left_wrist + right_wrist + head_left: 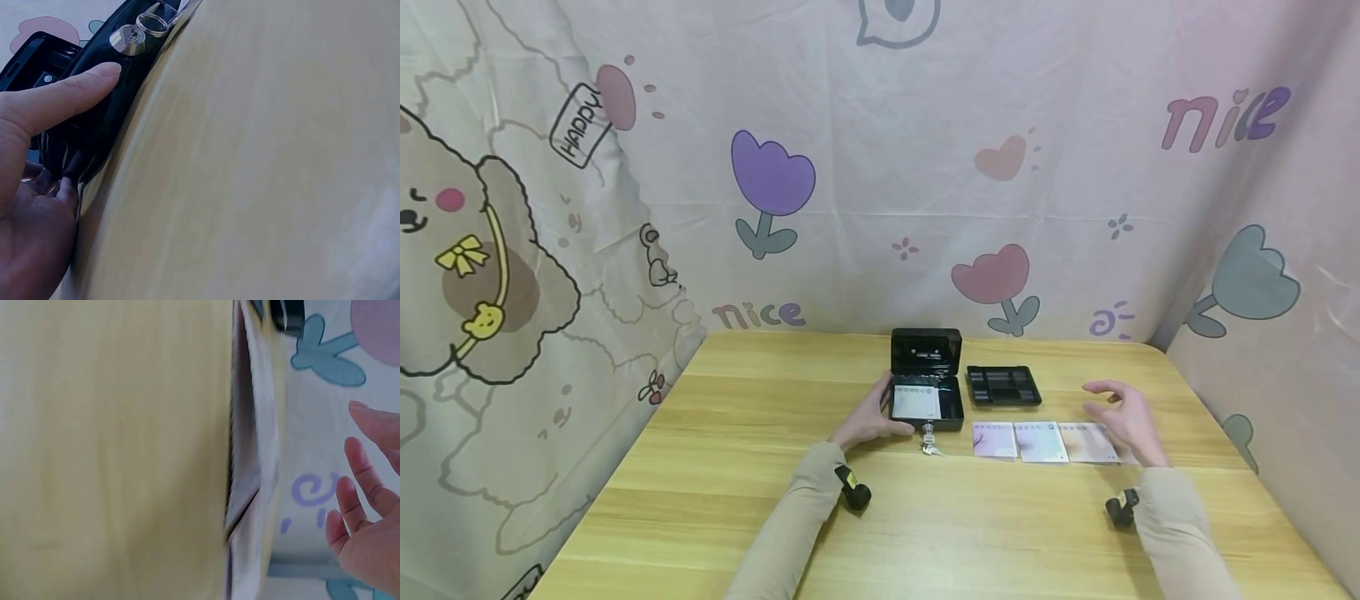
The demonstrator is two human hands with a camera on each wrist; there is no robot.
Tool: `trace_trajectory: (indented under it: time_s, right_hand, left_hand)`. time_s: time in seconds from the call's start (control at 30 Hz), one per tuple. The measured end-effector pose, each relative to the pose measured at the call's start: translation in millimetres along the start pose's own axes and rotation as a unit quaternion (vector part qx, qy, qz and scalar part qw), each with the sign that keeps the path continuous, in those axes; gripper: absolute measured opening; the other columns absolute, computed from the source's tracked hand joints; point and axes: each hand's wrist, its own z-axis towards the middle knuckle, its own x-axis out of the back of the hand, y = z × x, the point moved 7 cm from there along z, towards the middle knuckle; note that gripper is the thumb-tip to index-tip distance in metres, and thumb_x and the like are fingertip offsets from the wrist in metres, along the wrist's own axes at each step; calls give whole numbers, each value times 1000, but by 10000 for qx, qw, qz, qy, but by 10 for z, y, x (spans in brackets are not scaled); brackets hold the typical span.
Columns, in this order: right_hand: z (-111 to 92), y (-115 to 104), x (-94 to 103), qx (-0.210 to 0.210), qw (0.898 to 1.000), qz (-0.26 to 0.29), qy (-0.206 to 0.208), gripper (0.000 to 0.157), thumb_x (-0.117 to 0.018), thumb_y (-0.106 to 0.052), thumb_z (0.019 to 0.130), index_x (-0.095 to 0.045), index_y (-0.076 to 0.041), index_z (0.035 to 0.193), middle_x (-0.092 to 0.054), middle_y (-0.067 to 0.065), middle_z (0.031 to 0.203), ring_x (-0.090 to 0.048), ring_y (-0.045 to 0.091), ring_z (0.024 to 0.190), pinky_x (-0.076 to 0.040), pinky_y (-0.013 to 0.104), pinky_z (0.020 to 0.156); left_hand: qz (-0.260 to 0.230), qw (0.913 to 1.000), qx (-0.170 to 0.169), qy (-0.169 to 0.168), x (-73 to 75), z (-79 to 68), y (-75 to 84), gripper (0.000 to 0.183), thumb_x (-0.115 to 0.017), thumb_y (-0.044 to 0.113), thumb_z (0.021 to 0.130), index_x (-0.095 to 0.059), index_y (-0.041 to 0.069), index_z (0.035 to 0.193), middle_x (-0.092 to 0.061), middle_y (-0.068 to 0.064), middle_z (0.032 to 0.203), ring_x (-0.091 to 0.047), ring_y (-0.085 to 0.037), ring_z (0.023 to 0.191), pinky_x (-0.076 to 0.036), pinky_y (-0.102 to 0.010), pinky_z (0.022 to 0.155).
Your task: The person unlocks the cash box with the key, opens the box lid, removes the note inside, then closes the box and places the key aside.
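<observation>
Cartoon-printed cloth (865,125) is hung behind and beside a wood-grain table (970,533). On it, near the middle of the far half, a black box (952,403) is set with its longer side running left to right; its lock (127,40) is faced toward the person, and its lid (926,354) is raised upright at the back. Keys (931,447) are hung at the front, their ring cut off in the left wrist view. The box's left corner is gripped by the left hand (874,417), thumb laid along the front; the other fingers are partly hidden. By the right hand (1126,417) nothing is held; its fingers are bent and spread above a row of pastel notes (1041,442), the rightmost partly covered. Their print is too small to be read. Glossy black walls are seen, with pale paper (917,402) laid inside, and a compartmented tray (1003,387) is placed just beside.
</observation>
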Motion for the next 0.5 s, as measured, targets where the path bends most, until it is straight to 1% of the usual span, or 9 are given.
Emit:
trace_trajectory:
  time_s: [0.2, 0.33, 0.4, 0.5]
  right_hand:
    - [28, -189, -92, 215, 9997, 79, 55, 36, -71, -5, 88, -66, 4, 123, -63, 30, 127, -53, 35, 106, -40, 31, 82]
    - [46, -282, -170, 305, 9994, 157, -19, 36, -71, -5, 88, -66, 4, 123, -63, 29, 126, -55, 38, 108, -42, 33, 83]
    - [54, -327, -209, 393, 9991, 132, -56, 36, -71, -5, 89, -66, 3, 123, -64, 28, 126, -56, 39, 108, -44, 32, 83]
    - [56, -401, -267, 486, 9987, 104, -120, 35, -71, -7, 89, -67, 2, 123, -65, 26, 125, -56, 37, 109, -44, 28, 82]
  left_hand:
    - [-156, 9999, -54, -16, 0, -4, 10, 124, -88, 9, 73, -1, 0, 161, 0, -20, 170, -15, -41, 156, -20, -49, 128]
    - [-152, 9999, -44, -11, 4, -2, 9, 124, -88, 9, 73, -2, 0, 161, -1, -20, 170, -15, -41, 156, -19, -49, 128]
    - [-150, 9999, -42, -10, 3, 0, 7, 124, -88, 9, 73, -2, 0, 161, -1, -21, 170, -15, -41, 156, -19, -49, 128]
    - [-130, 9999, -43, -20, 0, 1, 5, 124, -89, 10, 73, -1, 0, 161, -1, -20, 170, -16, -41, 156, -20, -49, 128]
